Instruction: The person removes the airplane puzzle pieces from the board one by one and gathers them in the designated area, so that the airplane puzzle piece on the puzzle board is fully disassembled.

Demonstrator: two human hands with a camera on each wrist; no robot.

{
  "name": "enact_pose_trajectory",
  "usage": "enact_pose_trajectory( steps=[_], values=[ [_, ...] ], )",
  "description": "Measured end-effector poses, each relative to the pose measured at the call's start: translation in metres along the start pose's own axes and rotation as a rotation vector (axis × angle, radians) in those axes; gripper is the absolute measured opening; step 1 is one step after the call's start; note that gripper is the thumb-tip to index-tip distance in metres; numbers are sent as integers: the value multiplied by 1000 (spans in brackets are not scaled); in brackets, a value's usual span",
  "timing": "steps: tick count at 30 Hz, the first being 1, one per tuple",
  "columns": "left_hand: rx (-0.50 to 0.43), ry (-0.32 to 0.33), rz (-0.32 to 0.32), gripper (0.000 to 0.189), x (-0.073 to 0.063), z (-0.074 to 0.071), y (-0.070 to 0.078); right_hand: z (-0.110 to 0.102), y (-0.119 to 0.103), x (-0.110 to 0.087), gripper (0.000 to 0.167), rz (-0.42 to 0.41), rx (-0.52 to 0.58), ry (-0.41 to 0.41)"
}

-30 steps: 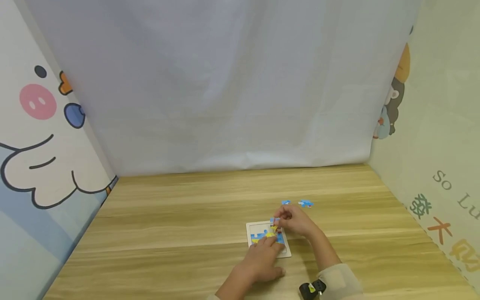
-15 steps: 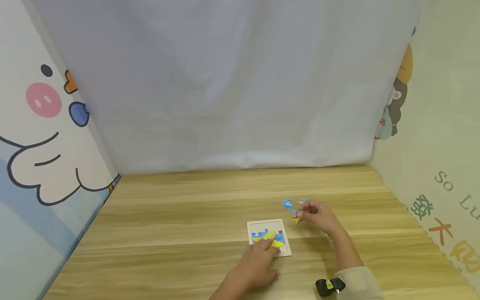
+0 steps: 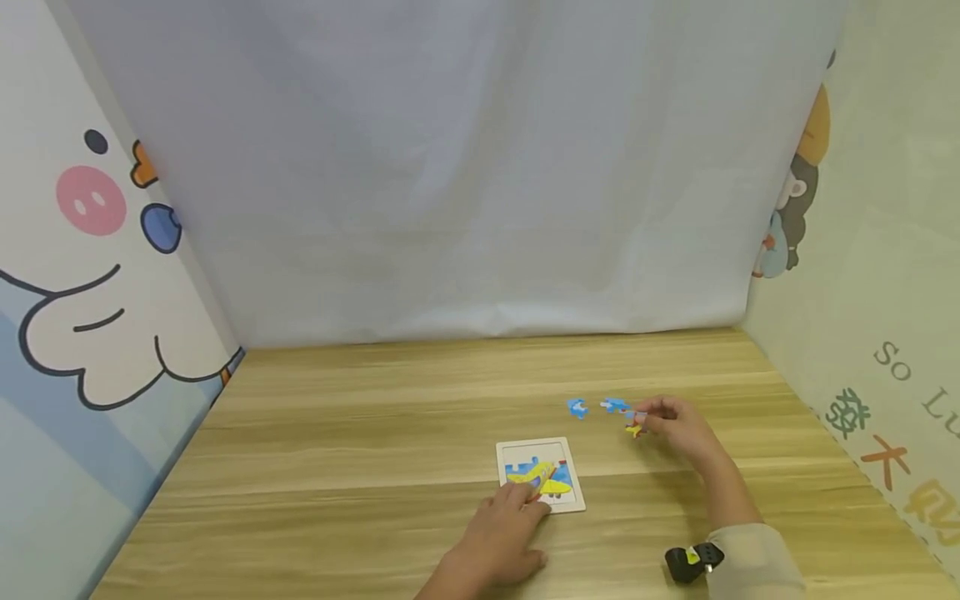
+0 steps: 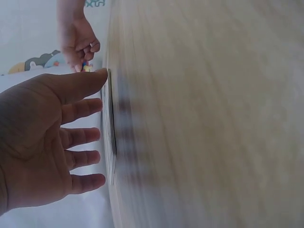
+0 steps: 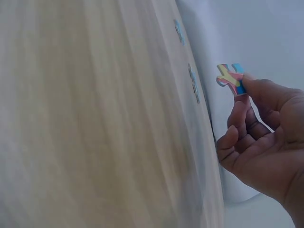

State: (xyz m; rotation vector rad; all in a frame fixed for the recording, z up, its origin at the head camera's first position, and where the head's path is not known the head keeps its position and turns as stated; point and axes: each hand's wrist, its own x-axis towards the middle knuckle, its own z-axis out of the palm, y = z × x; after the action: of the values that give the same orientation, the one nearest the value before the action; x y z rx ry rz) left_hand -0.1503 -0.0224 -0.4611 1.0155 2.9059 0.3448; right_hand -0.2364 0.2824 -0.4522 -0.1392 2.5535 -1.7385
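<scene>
Between thumb and fingers, my right hand (image 3: 681,431) pinches a jigsaw piece (image 5: 231,79) in yellow, red and blue, held over the table to the right of two loose pieces. My left hand (image 3: 501,535) lies with its fingers extended over the near left part of a white-framed puzzle board (image 3: 534,440). In that board, pieces form a yellow airplane (image 3: 557,486) on blue, and the far part shows bare backing. The left wrist view shows the fingertips (image 4: 92,135) right at the edge of the board.
Two loose blue-and-white jigsaw pieces, a left one (image 3: 577,408) and a right one (image 3: 615,405), lie on the wooden table (image 3: 360,467) behind the board. A white curtain (image 3: 480,183) hangs at the table's back edge. Printed walls stand on both sides.
My right hand has carried the jigsaw piece from over the board away to the right, past the loose pieces. My left hand has drawn back slightly toward me, showing more of the airplane.
</scene>
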Motion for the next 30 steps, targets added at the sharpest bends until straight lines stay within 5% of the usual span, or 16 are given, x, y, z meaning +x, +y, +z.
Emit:
enact_pose_trajectory(
  steps=[11, 21, 30],
  values=[
    [-105, -95, -61, 61, -8, -1, -5, -25, 13, 21, 30, 31, -40, 39],
    [-110, -122, -82, 62, -9, 0, -5, -31, 19, 39, 31, 154, -22, 92],
    [-80, -146, -78, 63, -8, -1, -6, -32, 30, 48, 26, 151, -197, 116]
  ],
)
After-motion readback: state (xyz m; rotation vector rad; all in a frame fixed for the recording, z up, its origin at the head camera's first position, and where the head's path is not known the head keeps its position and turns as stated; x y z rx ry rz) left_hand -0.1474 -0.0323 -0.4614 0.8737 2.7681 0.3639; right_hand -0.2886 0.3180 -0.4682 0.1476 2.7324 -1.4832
